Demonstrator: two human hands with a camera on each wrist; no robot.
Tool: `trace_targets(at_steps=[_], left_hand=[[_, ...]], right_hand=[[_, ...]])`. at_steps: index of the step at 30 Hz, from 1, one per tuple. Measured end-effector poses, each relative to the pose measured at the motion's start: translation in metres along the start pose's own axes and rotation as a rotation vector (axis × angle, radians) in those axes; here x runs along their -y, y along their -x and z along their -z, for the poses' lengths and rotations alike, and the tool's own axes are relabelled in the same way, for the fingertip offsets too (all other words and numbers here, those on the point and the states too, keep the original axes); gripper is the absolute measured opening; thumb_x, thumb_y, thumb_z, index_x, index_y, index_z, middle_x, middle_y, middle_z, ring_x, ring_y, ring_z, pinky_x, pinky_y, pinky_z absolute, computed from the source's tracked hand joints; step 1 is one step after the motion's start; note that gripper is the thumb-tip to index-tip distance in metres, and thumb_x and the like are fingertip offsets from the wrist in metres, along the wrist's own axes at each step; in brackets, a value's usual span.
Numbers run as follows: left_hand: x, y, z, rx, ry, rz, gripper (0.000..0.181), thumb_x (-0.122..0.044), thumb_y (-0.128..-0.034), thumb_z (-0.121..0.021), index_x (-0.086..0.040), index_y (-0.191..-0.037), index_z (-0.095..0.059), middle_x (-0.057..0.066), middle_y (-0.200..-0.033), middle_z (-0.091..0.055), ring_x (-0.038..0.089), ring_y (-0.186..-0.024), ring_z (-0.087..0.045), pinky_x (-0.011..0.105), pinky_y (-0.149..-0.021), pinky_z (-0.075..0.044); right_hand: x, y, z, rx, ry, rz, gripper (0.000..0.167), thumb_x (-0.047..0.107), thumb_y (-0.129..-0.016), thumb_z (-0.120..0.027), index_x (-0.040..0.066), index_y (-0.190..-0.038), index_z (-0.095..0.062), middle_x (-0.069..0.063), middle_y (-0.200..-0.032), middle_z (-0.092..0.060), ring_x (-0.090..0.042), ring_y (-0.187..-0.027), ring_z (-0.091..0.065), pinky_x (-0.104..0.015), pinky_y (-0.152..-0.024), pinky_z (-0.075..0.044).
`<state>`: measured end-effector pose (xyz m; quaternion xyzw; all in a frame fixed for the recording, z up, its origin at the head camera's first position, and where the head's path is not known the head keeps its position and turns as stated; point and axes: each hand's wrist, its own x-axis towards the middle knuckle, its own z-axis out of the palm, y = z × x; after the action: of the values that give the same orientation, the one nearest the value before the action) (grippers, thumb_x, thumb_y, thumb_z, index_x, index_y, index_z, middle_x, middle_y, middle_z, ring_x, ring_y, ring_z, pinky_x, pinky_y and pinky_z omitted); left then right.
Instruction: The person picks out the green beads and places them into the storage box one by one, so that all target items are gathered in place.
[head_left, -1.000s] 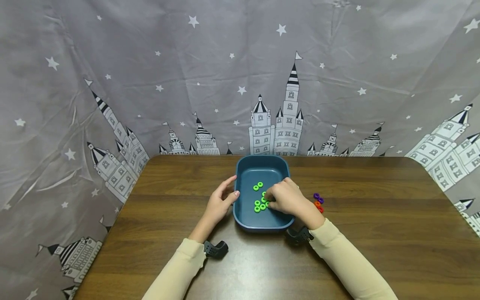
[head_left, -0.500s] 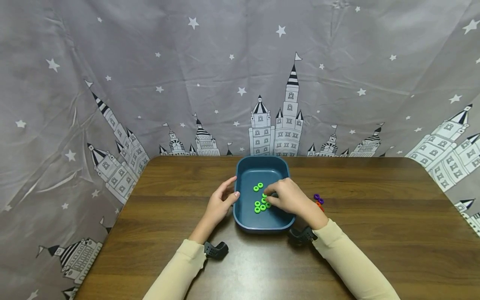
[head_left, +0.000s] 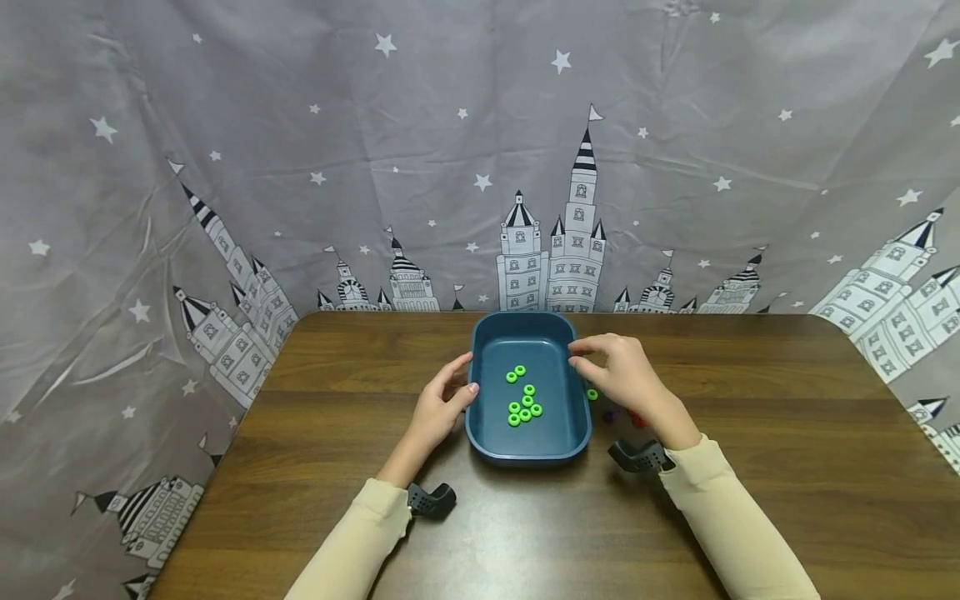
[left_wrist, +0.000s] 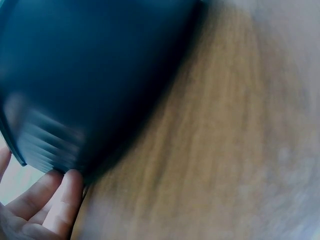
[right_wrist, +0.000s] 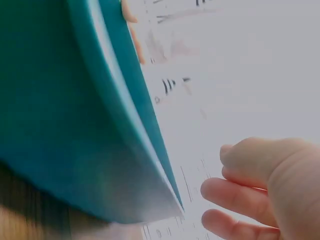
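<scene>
A dark blue plastic tub [head_left: 491,435] stands on the table, with several small bright green rings [head_left: 527,401] lying on its floor. My left hand [head_left: 441,398] rests against the tub's left side, thumb tip at the rim. In the left wrist view, its fingertips [left_wrist: 73,180] touch the outer wall. Over the tub's right rim hovers my right hand [head_left: 621,368], thumb and forefinger apart. Nothing shows between its fingers in the right wrist view. Below that hand, outside the tub, lies a single green ring [head_left: 592,394].
A purple ring [head_left: 610,416] and red rings [head_left: 638,420] lie on the wooden table [head_left: 780,433] right of the tub, partly hidden by the right forearm. Behind the table hangs a grey curtain [head_left: 420,150] printed with castles and stars.
My right hand has lifted from the green rings in the tub and moved right to its rim. A green ring outside the tub has come into view. The left hand has stayed put.
</scene>
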<state>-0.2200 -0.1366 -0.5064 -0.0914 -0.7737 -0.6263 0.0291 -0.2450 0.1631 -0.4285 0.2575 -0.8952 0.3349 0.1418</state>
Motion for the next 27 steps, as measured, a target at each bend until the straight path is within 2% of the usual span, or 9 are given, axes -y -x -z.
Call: trace_targets(at_steps=[12,27], left_hand=[[-0.001,0.001,0.001,-0.002,-0.012,0.006,0.052,-0.012,-0.0997,-0.063,-0.009,-0.15,-0.05,0.029,-0.131,-0.064,0.037,-0.108,-0.067,0.027,-0.078,-0.059],[-0.001,-0.001,0.0,-0.003,-0.003,0.006,0.053,-0.01,-0.0987,-0.064,-0.01,-0.15,-0.051,0.029,-0.13,-0.064,0.039,-0.108,-0.067,0.023,-0.077,-0.057]], right_hand=[[-0.026,0.012,0.016,-0.06,0.052,-0.047,0.017,0.008,-0.089,-0.074,0.0,-0.103,-0.079,-0.015,-0.101,-0.079,-0.034,-0.094,-0.075,-0.053,-0.081,-0.058],[-0.039,0.013,0.013,-0.018,0.047,-0.119,0.018,0.008,-0.091,-0.072,-0.001,-0.105,-0.077,-0.016,-0.102,-0.079,-0.035,-0.094,-0.075,-0.054,-0.081,-0.058]])
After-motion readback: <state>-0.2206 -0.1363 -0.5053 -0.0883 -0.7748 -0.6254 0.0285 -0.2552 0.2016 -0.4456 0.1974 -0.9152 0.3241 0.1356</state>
